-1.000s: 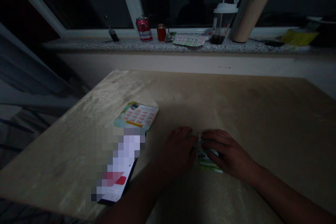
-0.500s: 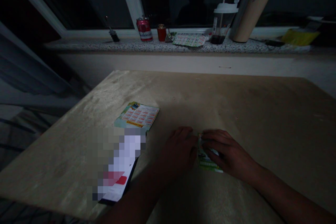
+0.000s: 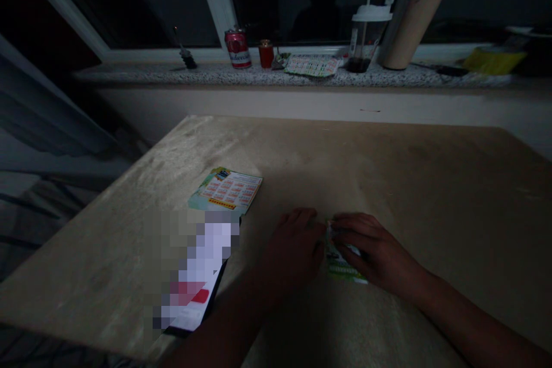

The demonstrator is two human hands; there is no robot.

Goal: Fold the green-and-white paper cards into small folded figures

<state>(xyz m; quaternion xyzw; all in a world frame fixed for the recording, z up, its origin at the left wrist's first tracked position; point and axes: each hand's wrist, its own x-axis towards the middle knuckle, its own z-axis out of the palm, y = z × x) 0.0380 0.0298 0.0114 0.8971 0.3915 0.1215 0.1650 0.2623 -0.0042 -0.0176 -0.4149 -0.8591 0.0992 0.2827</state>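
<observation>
A small green-and-white printed card (image 3: pixel 345 270), which looks like a scratch card, lies on the table, largely covered by my right hand (image 3: pixel 373 247). The fingers and thumb of that hand reach over the card and press on it. My left hand (image 3: pixel 295 244) rests palm down, its index finger and thumb at the card's left edge and its other fingers stretched forward. Deep shadow covers this hand. Further left lies a stack of similar cards (image 3: pixel 228 190) with red-printed grids. Below it sits a lit phone (image 3: pixel 190 316), its screen mostly blurred out.
The table (image 3: pixel 345 161) meets a wall under a stone windowsill (image 3: pixel 207 76). On the sill stand a red can (image 3: pixel 237 49), an orange-red jar (image 3: pixel 266 54), more printed cards (image 3: pixel 311 65), a lidded cup with a straw (image 3: pixel 363 40), a cardboard tube (image 3: pixel 416 17) and a yellow item (image 3: pixel 494 61).
Hardly anything differs. The whole view has shifted very slightly, and both hands keep the same place at the card.
</observation>
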